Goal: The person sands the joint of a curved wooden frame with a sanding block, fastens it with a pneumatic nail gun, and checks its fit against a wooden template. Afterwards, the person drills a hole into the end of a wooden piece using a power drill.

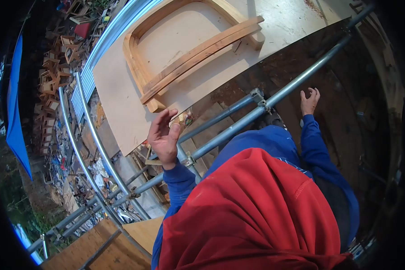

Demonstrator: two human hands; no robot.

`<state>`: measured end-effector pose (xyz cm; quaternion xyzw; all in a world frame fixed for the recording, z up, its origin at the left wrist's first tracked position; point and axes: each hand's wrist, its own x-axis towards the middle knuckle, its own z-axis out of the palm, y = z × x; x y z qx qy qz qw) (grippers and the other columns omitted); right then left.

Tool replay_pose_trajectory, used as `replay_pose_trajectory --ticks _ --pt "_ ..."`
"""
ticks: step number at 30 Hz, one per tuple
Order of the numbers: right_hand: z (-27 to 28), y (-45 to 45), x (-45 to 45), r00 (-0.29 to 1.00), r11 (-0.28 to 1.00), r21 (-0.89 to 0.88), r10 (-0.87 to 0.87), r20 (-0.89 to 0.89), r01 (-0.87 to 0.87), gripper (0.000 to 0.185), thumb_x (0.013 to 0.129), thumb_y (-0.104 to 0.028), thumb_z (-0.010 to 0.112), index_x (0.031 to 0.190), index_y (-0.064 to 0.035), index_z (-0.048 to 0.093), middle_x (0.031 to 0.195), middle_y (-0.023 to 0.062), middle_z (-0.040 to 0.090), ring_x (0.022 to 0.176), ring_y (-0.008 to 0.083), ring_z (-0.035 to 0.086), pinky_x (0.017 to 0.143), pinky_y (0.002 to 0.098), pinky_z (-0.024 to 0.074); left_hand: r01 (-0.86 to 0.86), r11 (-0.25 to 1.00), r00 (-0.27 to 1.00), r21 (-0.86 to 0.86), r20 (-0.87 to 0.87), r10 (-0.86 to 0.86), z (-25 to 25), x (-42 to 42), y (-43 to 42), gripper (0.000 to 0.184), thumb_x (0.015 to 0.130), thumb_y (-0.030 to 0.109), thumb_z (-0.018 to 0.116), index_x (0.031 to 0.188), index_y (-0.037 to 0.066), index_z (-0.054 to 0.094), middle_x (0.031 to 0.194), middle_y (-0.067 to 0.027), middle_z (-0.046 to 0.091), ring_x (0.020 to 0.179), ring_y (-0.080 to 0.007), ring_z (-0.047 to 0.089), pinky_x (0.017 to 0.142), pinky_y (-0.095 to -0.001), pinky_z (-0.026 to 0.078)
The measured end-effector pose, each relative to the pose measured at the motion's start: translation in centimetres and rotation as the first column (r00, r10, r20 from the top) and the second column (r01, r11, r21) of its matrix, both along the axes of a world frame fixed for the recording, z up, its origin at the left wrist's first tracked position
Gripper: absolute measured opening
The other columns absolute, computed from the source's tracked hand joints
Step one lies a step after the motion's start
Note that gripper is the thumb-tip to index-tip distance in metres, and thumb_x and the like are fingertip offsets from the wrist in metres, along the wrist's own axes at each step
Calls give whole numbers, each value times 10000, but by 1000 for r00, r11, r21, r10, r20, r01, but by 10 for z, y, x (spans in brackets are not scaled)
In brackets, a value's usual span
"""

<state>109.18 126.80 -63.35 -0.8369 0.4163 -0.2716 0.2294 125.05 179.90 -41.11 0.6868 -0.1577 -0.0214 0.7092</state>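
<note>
My left hand [164, 138] is raised with its fingers apart and nothing in it, just below the near left corner of a wooden frame. That U-shaped wooden frame [137, 58] lies on a pale board [114, 101]. Across its open side runs a curved wooden strip [202, 56], with dark marks along it. Farther right, my right hand [309, 101] hangs over the dark ground beyond the metal pipe, fingers spread and loosely curled, holding nothing. Neither hand touches the wood.
Metal scaffold pipes [301, 78] joined by clamps [258, 96] cross in front of my body. Two curved pipes [92, 128] rise at the left. Piled wooden chairs [49, 85], scattered debris and a blue tarp [15, 112] lie beyond. Plywood [108, 252] sits at the lower left.
</note>
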Motion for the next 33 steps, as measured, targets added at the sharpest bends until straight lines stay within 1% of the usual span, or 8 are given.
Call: replay_pose_trajectory --ticks 3,5,11,17,22,26,30,33 --pt "-62 -12 -175 881 990 38 -106 -461 139 377 830 -205 735 1143 -19 639 1285 210 538 1125 341 575 985 416 479 478 842 789 -249 544 -287 96 -22 -23 555 941 306 691 1440 152 503 1451 -126 501 1289 -319 475 943 -508 478" --pt "-184 -55 -336 357 983 182 169 -919 5 369 801 -262 725 1098 -45 705 1212 222 640 1139 350 600 972 420 498 550 756 760 -356 589 -275 138 -49 -25 425 957 314 650 1371 244 580 1477 -20 470 1311 -297 427 895 -496 494" --pt "-93 46 -362 514 650 609 367 -775 453 365 823 -248 728 1119 -37 693 1167 185 674 1093 313 636 960 390 500 781 510 620 -361 548 -562 212 -87 -26 252 1031 123 509 1197 150 697 1407 -127 519 1326 -313 427 885 -551 559" --pt "-97 16 -291 866 692 681 168 -471 237 362 844 -233 732 1140 -29 681 1122 148 709 1048 276 673 948 360 503 787 134 434 -602 387 -814 210 -167 -166 101 940 21 638 1038 26 663 1127 -166 617 973 -328 602 773 -458 558" --pt "-62 -19 -299 995 734 675 95 2 -72 350 855 -195 738 1130 3 652 1040 138 706 987 205 677 887 344 527 786 -384 -168 -484 430 -887 197 -246 -298 242 998 99 597 1131 -102 616 1057 -234 628 941 -359 631 808 -423 496" --pt "-97 -46 -425 985 556 824 -169 -14 107 328 861 -194 742 1115 0 667 1005 125 709 913 200 691 842 352 552 656 -647 -440 -388 500 -746 188 -330 -404 244 1007 132 598 1100 -92 619 1075 -216 624 928 -336 632 792 -385 505" --pt "-213 -48 -644 809 443 708 -71 -584 550 290 851 -198 697 1071 -10 697 983 148 728 825 242 704 693 366 558 449 -782 -597 -432 506 -622 179 -425 -490 245 1003 142 608 1089 -88 618 1030 -205 632 920 -338 643 782 -394 514" --pt "-214 -21 -780 624 47 664 -396 -674 746 373 915 -189 648 1208 41 638 1126 201 697 933 305 696 809 417 551 331 -845 -668 -419 529 -524 185 -483 -545 244 993 144 624 1088 -82 629 1023 -201 644 926 -337 653 784 -403 519"
